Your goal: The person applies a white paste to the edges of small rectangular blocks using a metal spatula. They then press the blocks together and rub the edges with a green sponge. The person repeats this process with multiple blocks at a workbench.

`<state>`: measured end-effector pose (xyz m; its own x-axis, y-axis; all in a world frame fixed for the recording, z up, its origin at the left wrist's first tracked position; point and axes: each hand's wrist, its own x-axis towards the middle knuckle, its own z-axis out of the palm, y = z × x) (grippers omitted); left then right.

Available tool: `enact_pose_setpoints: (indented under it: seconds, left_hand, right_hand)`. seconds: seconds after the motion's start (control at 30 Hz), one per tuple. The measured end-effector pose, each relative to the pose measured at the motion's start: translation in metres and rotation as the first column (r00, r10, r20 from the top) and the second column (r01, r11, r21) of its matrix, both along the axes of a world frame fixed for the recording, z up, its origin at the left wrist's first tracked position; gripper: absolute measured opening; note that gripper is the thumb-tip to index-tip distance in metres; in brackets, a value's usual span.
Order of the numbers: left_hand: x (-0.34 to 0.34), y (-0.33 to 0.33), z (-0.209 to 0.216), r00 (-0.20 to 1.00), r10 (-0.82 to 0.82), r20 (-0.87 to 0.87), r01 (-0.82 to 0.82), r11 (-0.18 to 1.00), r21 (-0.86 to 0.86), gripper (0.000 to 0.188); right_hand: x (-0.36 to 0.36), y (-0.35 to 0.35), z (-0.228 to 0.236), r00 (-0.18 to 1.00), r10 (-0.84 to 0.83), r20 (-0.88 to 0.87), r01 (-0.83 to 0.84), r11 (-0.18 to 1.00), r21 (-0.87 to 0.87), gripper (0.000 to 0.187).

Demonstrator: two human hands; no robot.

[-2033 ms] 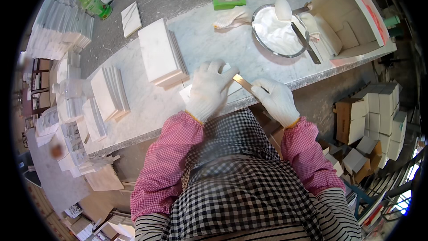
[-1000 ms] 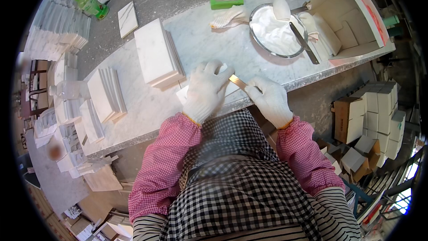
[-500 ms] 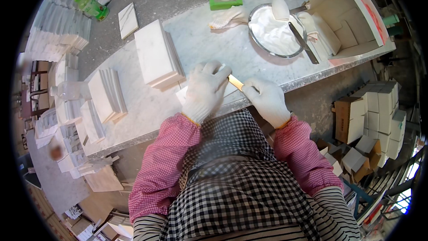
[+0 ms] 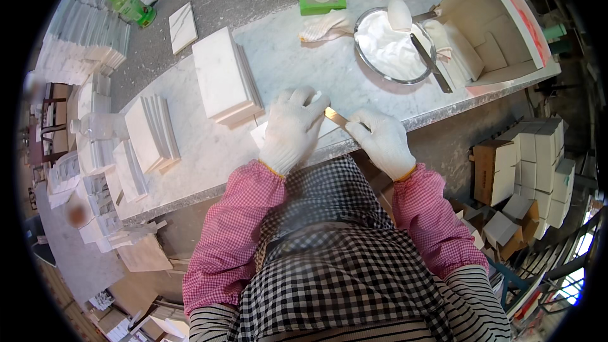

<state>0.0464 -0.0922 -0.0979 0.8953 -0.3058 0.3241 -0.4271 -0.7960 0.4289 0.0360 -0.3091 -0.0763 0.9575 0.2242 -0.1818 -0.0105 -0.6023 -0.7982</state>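
Observation:
My left hand (image 4: 292, 123), in a white knit glove, lies over a white marble tile (image 4: 258, 134) at the near edge of the bench, its fingers curled and holding the tile down. The palm hides much of this tile. Just right of those fingertips, my gloved right hand (image 4: 382, 142) pinches a narrow, flat metal blade (image 4: 336, 117). Its tip reaches the tile beside the left fingers; the end inside my right hand is hidden. A small white bit shows by the left fingertips, too small to name.
Stacked marble tiles (image 4: 225, 76) stand left of my hands, with more tiles (image 4: 152, 133) beyond. To the right are a bowl of white paste (image 4: 380, 41), a dark spatula (image 4: 430, 63) across its rim, a white squeeze bottle (image 4: 399, 11) and an open carton (image 4: 497, 50). A crumpled glove (image 4: 326, 26) lies behind.
My right hand has shifted slightly right with the blade, whose glint is now confined to its tip. The left hand stays on the tile.

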Motion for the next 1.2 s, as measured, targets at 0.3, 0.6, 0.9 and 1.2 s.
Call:
enact_pose_setpoints:
  seconds: [0.3,0.6,0.9,1.2]
  left_hand:
    - [0.001,0.000,0.004,1.000,-0.006,0.005,0.006,1.000,-0.031,0.024]
    - [-0.001,-0.003,0.008,0.987,0.158,0.035,-0.151,0.976,-0.156,0.025]
    - [-0.012,-0.055,0.051,0.967,0.058,-0.246,-0.183,0.833,-0.522,0.013]
    - [0.008,-0.009,0.041,0.969,0.176,-0.174,-0.168,0.984,0.061,0.038]
  right_hand:
    - [0.001,0.003,0.004,0.998,0.034,-0.048,-0.036,0.998,-0.049,0.022]
    - [-0.002,-0.018,0.004,0.984,-0.174,0.026,0.172,0.983,0.071,0.021]
    - [-0.027,0.008,0.040,0.964,-0.148,0.221,0.117,0.982,0.147,0.016]
    - [-0.035,-0.012,0.013,0.964,0.000,0.265,0.036,0.991,-0.130,0.014]
